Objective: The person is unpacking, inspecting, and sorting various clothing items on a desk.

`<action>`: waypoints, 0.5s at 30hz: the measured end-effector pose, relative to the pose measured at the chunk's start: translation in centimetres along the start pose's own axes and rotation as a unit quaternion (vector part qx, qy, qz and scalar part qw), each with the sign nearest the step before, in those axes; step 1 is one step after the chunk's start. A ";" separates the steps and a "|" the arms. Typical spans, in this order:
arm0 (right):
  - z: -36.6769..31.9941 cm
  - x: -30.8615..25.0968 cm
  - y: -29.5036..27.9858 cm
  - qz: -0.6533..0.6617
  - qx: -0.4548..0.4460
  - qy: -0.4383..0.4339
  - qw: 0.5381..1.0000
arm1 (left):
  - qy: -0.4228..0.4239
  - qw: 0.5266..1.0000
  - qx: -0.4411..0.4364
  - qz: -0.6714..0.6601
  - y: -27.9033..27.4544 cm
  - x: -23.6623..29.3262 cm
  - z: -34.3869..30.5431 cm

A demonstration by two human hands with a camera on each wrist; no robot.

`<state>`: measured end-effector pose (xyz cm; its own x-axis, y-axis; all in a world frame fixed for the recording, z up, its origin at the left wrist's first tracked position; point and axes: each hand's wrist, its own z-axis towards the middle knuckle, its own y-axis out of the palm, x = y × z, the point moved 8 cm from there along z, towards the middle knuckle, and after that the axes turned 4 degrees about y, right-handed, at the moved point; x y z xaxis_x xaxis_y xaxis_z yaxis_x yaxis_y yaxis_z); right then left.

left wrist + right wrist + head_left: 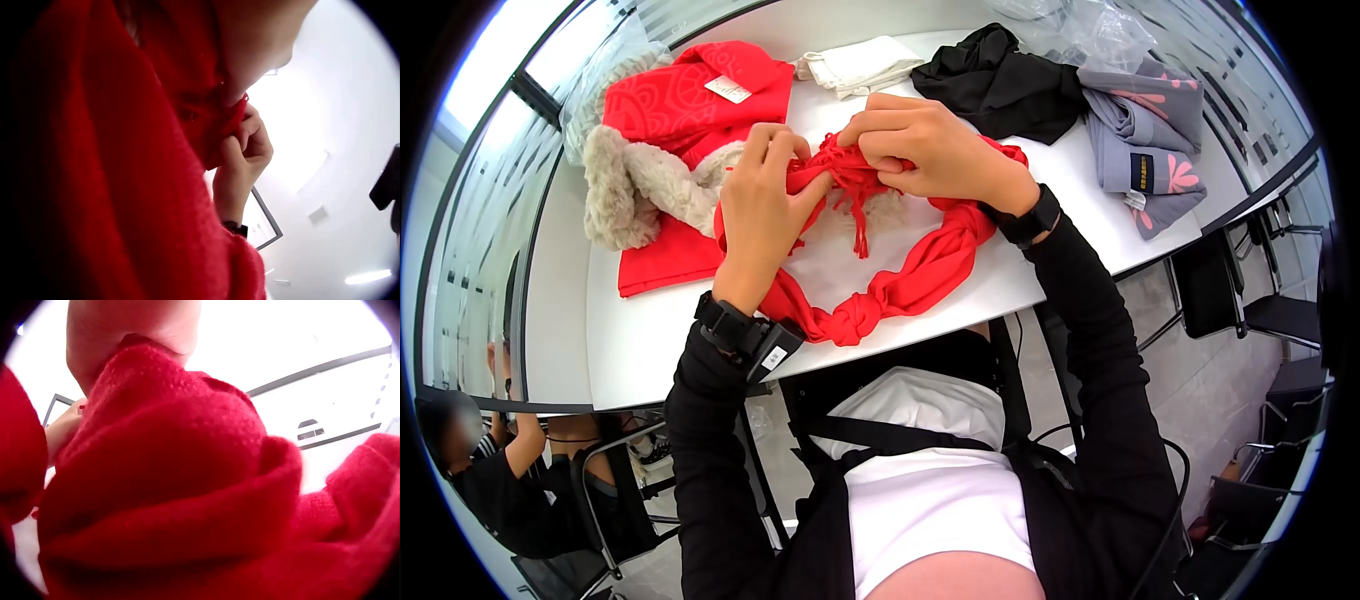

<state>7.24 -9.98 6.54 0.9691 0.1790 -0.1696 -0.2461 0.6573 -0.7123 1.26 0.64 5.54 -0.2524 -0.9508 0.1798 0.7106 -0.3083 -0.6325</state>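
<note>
A red fringed scarf [920, 285] lies in a loop on the white table, with a knot [855, 318] on its near side. At the far side of the loop, my left hand [758, 205] pinches the scarf between thumb and fingers. Close to its right, my right hand [940, 150] grips the scarf by the gathered fringe [860, 215], strands of which hang down between the hands. Red cloth [137, 187] fills much of the left wrist view, where the right hand [244, 150] pinches an edge. In the right wrist view, scarf folds [175, 462] hide most fingertips.
Left of the scarf lie a red patterned cloth [690, 100] with a tag and a beige fluffy piece [620, 195]. Along the back are folded white cloth [860, 65], black cloth [1005, 85] and clear plastic [1090, 30]. Grey-and-pink fabric [1145, 140] lies at right. A person sits at lower left.
</note>
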 end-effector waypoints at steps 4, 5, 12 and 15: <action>-0.2 0.6 0.3 -0.013 -0.047 0.027 0.998 | 0.062 0.998 -0.007 -0.020 0.4 0.3 0.0; -0.2 0.9 0.4 -0.009 -0.057 0.054 0.997 | 0.056 0.998 -0.006 -0.038 0.4 0.2 0.0; -0.4 2.3 1.8 0.084 -0.058 0.149 0.984 | 0.046 0.990 -0.039 -0.125 0.9 0.3 -0.1; -0.4 2.4 1.6 0.109 -0.057 0.140 0.982 | -0.064 0.943 -0.077 -0.316 2.4 -1.3 -0.7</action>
<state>9.16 -8.85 4.72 0.8640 0.0865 -0.4960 -0.4597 0.5372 -0.7072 2.83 1.18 3.22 -0.5047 -0.5779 0.6413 0.3389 -0.8159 -0.4685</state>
